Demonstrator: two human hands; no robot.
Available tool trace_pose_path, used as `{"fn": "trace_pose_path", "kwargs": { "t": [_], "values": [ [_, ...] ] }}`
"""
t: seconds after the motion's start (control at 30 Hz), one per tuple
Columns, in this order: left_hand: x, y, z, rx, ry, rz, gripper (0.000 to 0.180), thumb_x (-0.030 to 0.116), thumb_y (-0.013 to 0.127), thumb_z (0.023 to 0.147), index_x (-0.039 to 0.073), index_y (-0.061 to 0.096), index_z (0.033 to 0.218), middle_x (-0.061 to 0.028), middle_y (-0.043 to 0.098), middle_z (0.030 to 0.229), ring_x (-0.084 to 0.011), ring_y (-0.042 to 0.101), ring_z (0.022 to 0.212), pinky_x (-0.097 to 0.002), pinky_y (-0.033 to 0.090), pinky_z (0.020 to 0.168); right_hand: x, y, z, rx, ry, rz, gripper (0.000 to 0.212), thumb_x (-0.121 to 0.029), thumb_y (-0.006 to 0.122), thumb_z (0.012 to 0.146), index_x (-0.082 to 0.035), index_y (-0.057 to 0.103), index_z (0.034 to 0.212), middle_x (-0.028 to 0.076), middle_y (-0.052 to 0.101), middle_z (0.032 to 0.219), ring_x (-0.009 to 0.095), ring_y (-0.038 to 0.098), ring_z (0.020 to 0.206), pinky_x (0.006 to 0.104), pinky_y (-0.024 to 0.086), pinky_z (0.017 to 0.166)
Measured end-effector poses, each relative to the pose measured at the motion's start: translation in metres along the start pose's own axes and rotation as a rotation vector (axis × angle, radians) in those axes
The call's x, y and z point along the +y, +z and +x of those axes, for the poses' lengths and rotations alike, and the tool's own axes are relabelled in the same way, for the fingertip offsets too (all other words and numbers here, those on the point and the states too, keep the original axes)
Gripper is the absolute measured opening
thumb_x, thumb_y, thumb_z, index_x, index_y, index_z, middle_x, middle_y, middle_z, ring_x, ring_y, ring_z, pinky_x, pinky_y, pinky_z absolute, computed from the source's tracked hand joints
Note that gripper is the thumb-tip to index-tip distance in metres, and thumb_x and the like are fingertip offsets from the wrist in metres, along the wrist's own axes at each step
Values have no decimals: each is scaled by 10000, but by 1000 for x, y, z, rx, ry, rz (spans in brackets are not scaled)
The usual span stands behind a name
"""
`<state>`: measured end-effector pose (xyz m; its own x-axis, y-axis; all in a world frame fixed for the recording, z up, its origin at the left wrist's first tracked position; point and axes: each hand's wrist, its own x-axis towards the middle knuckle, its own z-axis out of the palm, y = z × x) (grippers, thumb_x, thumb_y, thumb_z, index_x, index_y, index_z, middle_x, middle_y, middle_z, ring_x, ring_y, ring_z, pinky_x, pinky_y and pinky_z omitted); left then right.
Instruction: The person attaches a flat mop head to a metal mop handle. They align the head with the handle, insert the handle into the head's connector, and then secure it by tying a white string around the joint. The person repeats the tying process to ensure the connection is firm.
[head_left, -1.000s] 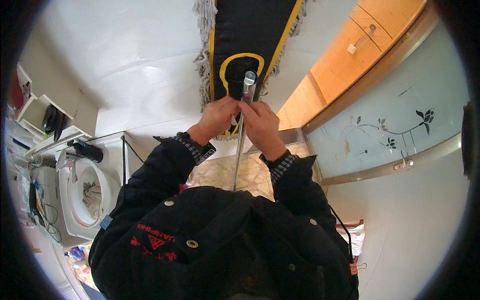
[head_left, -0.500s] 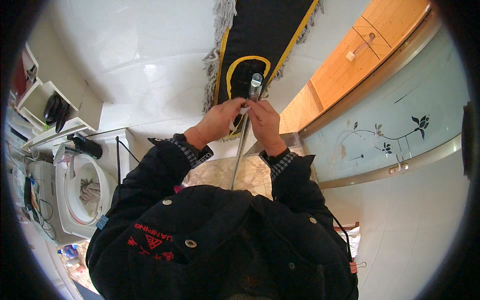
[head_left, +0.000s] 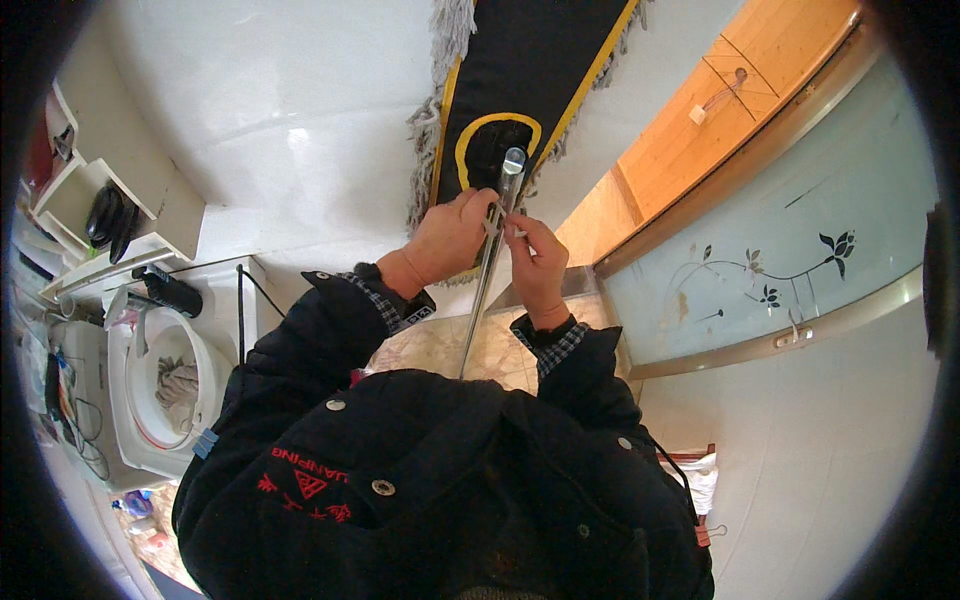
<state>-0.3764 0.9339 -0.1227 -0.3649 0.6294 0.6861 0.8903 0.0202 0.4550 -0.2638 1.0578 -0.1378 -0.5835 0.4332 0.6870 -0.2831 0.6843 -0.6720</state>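
Gripping metal mop pole near upper end, both hands at one joint. Head view: left hand wraps pole, fingers curled over small clip or lever; right hand pinches same fitting from other side. Pole runs down to black mop head with yellow trim and grey fringe, lying flat on white floor. Judgement: fitting mid-adjustment, hands not yet released; mop head resting on floor. Washing machine at left, lid open.
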Motion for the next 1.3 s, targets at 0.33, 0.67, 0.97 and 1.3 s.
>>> {"fn": "trace_pose_path", "kwargs": {
  "t": [0.33,0.67,0.97,1.3],
  "values": [
    [-2,0,3,80,-1,39,245,64,595,878,91,636,1118,-141,669,832,-355,650,729,-425,516,592,-20,-1,-14,62,36,-81,68,-37,675,845,-31,657,911,119,651,824,235,630,660,304,495,593],
    [-6,16,10,138,83,102,104,108,597,855,95,582,958,-99,623,768,-324,636,694,-436,501,579,-23,8,-23,12,107,-10,101,-57,669,872,8,654,948,108,661,821,160,612,665,265,488,615],
    [-7,15,0,68,184,151,443,63,620,785,-7,509,1209,-150,572,905,-337,610,819,-396,512,653,-40,9,-7,-1,-31,16,93,-47,656,859,-13,631,942,136,620,799,281,606,679,344,483,587],
    [-6,7,1,-39,180,148,486,2,598,771,-3,498,1247,-150,566,940,-333,614,844,-392,524,661,-29,-4,3,-20,6,-74,233,-31,660,841,-4,652,1073,127,632,857,183,602,717,290,500,639]
  ]
}}
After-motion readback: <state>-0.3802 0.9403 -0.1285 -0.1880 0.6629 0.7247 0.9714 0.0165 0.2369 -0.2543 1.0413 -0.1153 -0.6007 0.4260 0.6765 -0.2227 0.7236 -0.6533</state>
